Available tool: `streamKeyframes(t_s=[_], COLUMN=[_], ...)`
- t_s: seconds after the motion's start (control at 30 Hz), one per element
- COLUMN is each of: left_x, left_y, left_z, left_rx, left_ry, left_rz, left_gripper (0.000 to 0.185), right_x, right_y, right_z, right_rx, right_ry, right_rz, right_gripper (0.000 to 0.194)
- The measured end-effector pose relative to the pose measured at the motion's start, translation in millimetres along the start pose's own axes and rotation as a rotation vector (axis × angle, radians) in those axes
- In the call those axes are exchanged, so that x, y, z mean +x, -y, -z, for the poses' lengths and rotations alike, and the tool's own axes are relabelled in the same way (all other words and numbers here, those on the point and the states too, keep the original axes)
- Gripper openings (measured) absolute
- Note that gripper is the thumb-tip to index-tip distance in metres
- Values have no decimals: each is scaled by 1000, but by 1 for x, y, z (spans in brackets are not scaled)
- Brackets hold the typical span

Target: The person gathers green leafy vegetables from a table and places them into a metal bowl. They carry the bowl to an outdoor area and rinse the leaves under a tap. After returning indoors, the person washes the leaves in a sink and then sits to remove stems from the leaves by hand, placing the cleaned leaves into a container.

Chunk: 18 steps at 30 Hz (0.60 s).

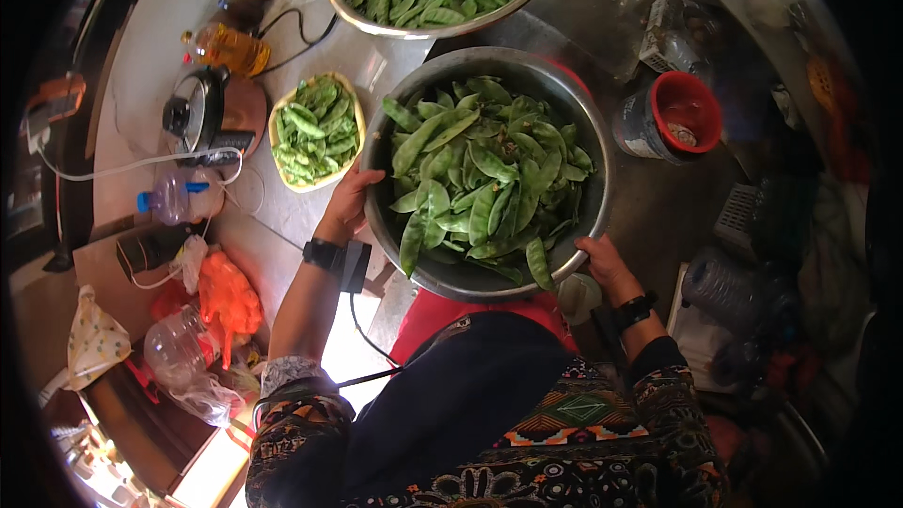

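A large round metal basin (pixel 602 155) is held before me, heaped with flat green bean pods (pixel 487 169). My left hand (pixel 347 201) grips its left side, thumb over the rim. At the lower right, my right hand (pixel 605 262) has hold of the same rim. The fingers beneath the basin are hidden on both sides. Just left of the basin stands a small yellow basket (pixel 283 102) with more green pods. Beyond it, a metal colander (pixel 423 34) is filled with pods as well.
An electric cooker (pixel 204 113) and a bottle of yellow oil (pixel 229 49) stand at left, with cables nearby. A red tub (pixel 659 95) sits on a dark bucket (pixel 633 123) at right. Plastic bottles and an orange bag (pixel 227 293) lie lower left. Large clear bottles (pixel 719 289) lie at right.
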<state>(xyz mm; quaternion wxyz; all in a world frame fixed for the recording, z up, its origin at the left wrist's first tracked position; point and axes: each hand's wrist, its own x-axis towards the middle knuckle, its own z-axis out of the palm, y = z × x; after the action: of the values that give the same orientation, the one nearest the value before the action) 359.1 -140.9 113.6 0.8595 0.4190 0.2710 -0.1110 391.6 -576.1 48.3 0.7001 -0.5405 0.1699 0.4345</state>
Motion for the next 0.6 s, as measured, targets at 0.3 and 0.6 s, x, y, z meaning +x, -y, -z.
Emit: streamKeyframes(t_s=[0.3,0.6], left_x=[58,169], left_y=[-43,-12], left_z=[-80,-238], left_rx=[8,147], left_ry=[120,170], left_rz=[-27,6], left_gripper=[46,53], right_x=[-10,-11], right_y=[79,180], right_z=[13,165], right_rx=[-20,-44], right_ry=[-55,-151], right_rz=[137,69], right_gripper=[33,30])
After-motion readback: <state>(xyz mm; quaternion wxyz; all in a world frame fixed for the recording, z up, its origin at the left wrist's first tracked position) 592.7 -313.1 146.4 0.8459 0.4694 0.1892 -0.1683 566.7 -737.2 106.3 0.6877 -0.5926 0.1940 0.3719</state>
